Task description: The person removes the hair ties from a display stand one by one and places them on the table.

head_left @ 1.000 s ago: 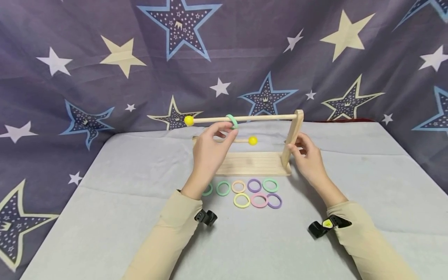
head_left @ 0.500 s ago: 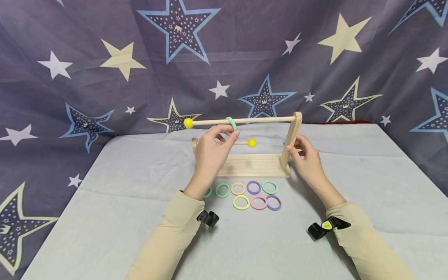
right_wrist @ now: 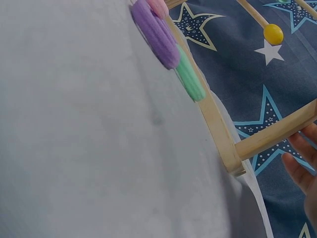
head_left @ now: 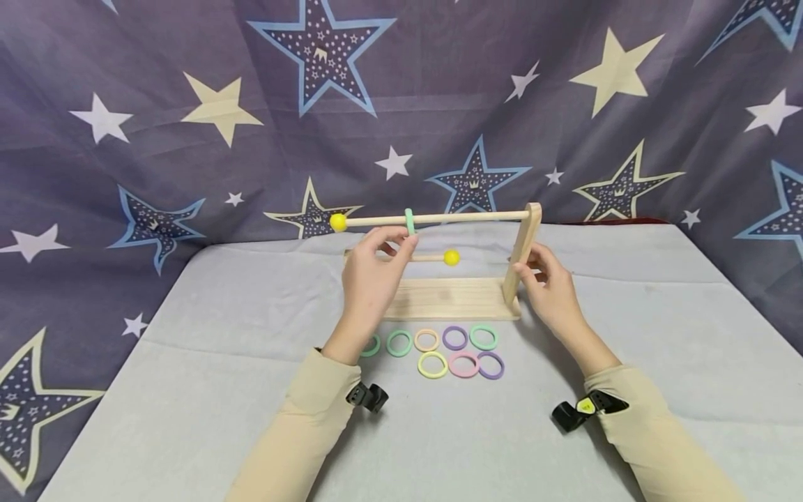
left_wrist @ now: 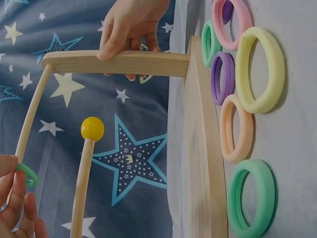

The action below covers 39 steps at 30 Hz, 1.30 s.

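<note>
My left hand [head_left: 372, 275] pinches a green hair tie [head_left: 410, 222] between thumb and fingers. The hair tie is looped around the upper rod [head_left: 470, 217] of a wooden stand, to the right of the rod's yellow end ball [head_left: 339, 222]. At the stand's right side, my right hand [head_left: 552, 289] holds the upright post [head_left: 525, 244], thumb on the near face and fingers behind. A shorter lower rod ends in another yellow ball [left_wrist: 92, 129]; the left hand partly hides that rod and the stand's left end in the head view.
Before the stand's base [head_left: 452, 300], several hair ties lie on the pale cloth, among them yellow [left_wrist: 275, 69], peach [left_wrist: 226, 131], purple [right_wrist: 156, 34] and green [left_wrist: 235, 198] ones. A star-patterned curtain [head_left: 439, 70] hangs behind.
The left hand has shifted slightly left along the upper rod with the green hair tie, which now appears more edge-on. The right hand stays on the post.
</note>
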### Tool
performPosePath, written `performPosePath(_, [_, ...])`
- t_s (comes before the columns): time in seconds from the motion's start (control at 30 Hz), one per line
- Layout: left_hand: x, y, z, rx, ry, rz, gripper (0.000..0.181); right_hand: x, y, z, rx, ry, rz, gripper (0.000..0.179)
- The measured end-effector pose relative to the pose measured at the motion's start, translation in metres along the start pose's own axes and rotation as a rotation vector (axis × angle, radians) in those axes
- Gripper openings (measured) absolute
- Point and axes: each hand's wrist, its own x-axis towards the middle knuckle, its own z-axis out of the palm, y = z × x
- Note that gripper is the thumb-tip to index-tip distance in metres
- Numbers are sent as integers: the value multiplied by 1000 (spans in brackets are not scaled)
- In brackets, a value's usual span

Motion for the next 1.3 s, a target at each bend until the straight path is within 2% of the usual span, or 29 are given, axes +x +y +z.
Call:
performPosePath(0.53, [-2, -9, -15, 4, 48, -23, 21, -1, -2, 0, 2, -6, 16, 29])
performPosePath(1.0, [0, -10, -30, 22, 89, -86, 22, -2, -1, 0, 1, -1, 10, 29])
performPosePath(1.3, [-1, -17, -41, 58, 123, -47, 21, -1, 1, 1, 5, 4, -3, 29])
